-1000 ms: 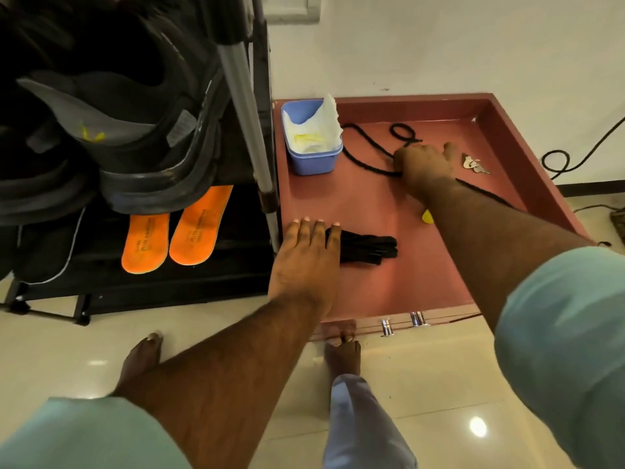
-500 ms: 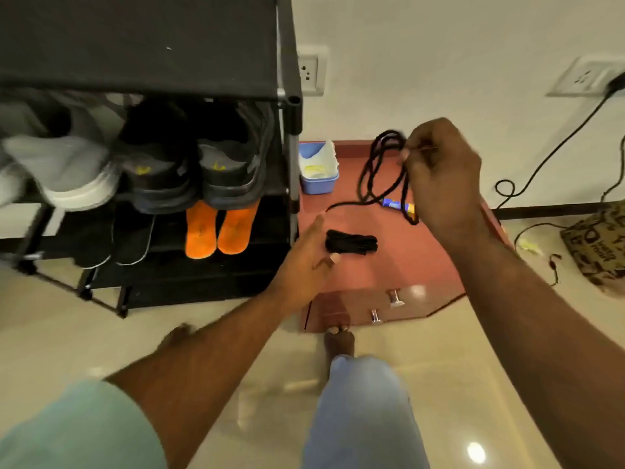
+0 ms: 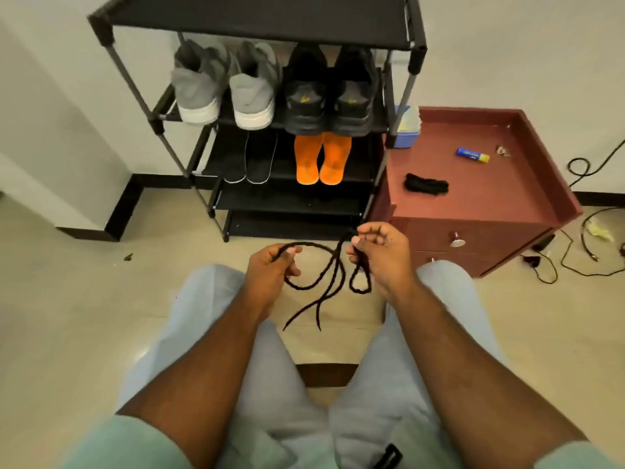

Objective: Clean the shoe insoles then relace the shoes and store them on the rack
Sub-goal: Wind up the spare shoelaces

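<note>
now our left hand (image 3: 270, 269) and right hand (image 3: 378, 255) both pinch the black shoelace (image 3: 324, 279), its loops dangling between our knees, near the shoe rack (image 3: 263, 22).

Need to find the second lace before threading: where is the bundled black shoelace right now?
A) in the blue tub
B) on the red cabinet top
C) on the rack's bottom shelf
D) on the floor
B: the bundled black shoelace lies on the red cabinet top, apart from both hands.
</note>
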The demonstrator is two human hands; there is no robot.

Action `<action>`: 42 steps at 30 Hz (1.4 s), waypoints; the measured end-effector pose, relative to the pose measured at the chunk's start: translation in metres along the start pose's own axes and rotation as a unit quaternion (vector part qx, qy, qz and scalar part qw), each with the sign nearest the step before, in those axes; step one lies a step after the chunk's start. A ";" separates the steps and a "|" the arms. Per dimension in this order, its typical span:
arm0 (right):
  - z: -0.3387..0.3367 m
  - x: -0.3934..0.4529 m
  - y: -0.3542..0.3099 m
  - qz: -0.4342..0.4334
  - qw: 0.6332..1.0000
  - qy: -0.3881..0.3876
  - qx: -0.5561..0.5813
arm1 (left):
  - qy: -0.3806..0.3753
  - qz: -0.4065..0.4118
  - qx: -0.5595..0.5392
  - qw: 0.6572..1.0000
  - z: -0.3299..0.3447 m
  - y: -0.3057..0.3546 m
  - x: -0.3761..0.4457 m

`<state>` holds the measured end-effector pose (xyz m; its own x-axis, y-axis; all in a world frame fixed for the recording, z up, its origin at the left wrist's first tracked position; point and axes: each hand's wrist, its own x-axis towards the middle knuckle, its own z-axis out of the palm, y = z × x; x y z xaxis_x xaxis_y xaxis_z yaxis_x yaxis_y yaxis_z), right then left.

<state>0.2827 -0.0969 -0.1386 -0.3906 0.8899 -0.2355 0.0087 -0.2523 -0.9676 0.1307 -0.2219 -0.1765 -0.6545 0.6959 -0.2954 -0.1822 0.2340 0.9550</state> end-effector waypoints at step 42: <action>-0.012 0.003 0.026 -0.036 0.972 -0.142 -0.182 | 0.009 0.049 0.144 0.988 0.020 -0.002 0.001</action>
<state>0.2928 -0.0958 -0.1652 -0.6400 0.7466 -0.1815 0.2764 0.0033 -0.9610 0.1451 -0.2086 -0.1791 -0.6728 0.7128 -0.1982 0.0981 0.3515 0.9310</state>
